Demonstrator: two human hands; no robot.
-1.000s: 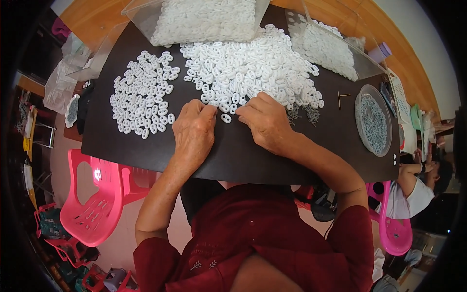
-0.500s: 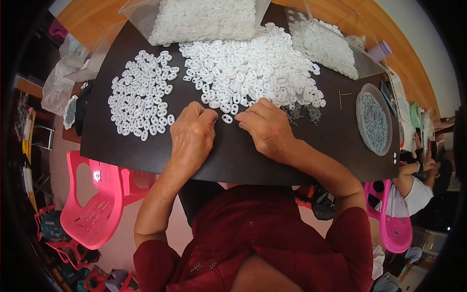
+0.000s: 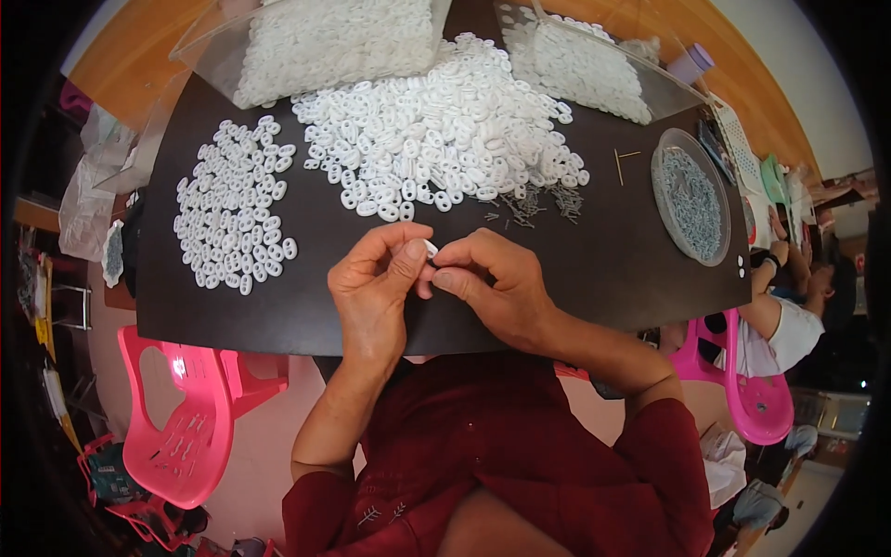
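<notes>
Above the near edge of the dark board [image 3: 278, 306], the left hand [image 3: 376, 292] and right hand [image 3: 497, 288] met, both pinching one small white ring [image 3: 431, 249] between fingertips. Beyond lay the big white ring heap [image 3: 436, 139], loose pins [image 3: 534, 204] and clear bags [image 3: 325, 37].

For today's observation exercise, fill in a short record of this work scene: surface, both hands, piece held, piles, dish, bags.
Surface: dark board
Left hand: pinching a small white piece
Right hand: fingertips meeting the same piece
Large pile: white oval rings, board centre
Small pile: same rings, spread flat at left
Round dish: small grey metal parts, at right
Loose pins: beside large pile
Clear bags: more white rings, far edge
</notes>
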